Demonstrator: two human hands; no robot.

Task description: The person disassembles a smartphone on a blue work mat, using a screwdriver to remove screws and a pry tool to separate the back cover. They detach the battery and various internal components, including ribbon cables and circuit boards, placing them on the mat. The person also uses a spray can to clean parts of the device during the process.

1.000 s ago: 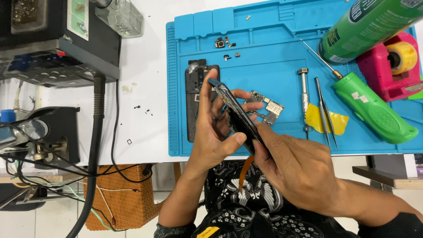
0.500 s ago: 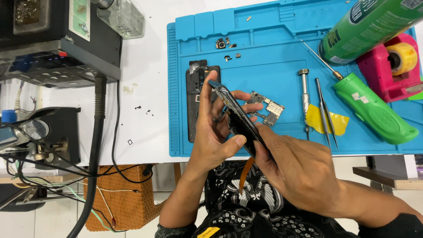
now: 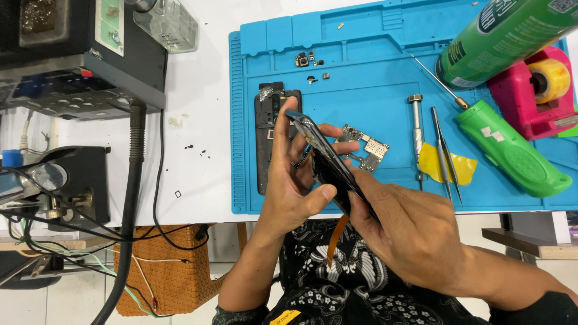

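Left hand (image 3: 295,180) and right hand (image 3: 409,232) both clamped on opened phone body (image 3: 328,159), tilted edge-up above near edge of blue repair mat (image 3: 373,66); circuit board (image 3: 367,147) just beyond, on mat.

Both hands hold a dark phone frame (image 3: 328,162) edge-on above the near edge of the blue work mat (image 3: 385,66). The left hand (image 3: 292,180) cups it from the left, thumb pressed to its side; the right hand (image 3: 409,232) pinches its lower end, where an orange flex ribbon (image 3: 336,241) hangs down. A circuit board (image 3: 368,149) lies on the mat just beyond, with a black back cover (image 3: 265,120) to the left and tweezers (image 3: 445,153) to the right.
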